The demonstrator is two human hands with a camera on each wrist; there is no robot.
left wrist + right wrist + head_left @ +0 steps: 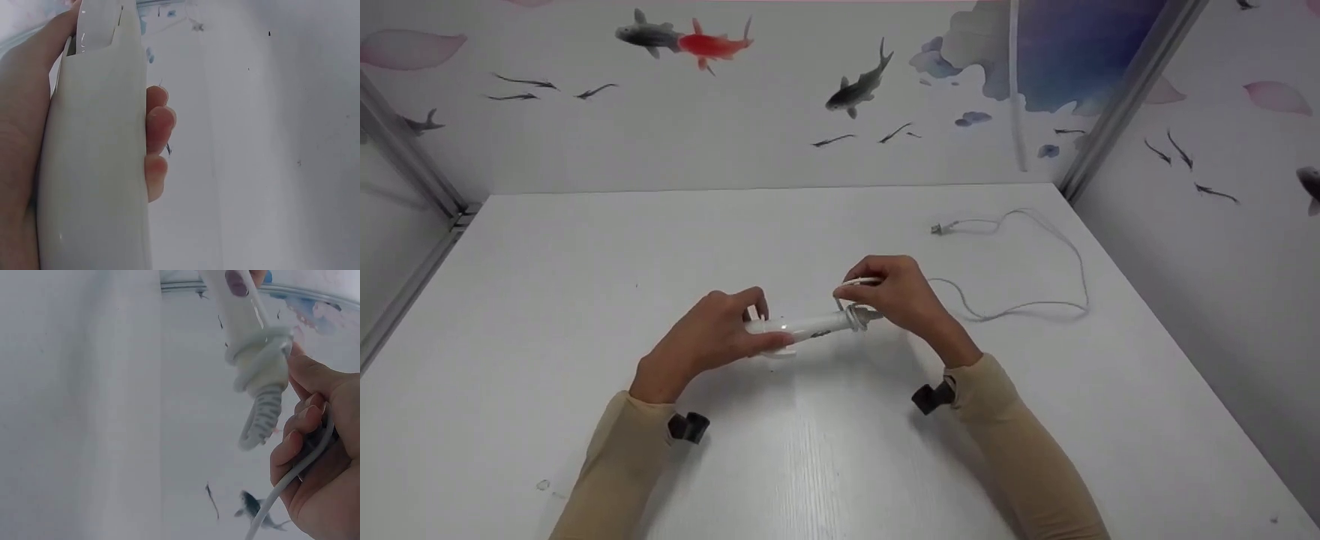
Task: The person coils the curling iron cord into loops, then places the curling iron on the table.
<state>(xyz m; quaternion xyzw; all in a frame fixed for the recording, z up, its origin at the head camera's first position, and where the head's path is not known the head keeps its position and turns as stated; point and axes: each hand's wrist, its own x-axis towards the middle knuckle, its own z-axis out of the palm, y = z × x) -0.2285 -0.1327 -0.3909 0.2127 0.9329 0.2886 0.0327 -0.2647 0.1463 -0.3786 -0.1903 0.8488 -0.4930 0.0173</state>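
Observation:
My left hand [709, 334] grips a white wand-shaped hair iron [814, 327] above the table, thumb along the near side. In the left wrist view the iron's broad glossy body [95, 157] fills the palm, with fingertips showing past its edge. My right hand [900, 292] pinches the grey-white power cord [1039, 303] between thumb and fingers at the handle end. A couple of cord loops [264, 363] wrap the handle just above its ribbed strain relief [269, 410]. A purple oval [237, 282] marks the handle.
Beyond my right hand the loose cord curves across the white table [585, 255] to its plug [937, 229]. Panels printed with fish [859, 86] stand along the back and sides. Metal posts [1132, 97] rise at the back corners.

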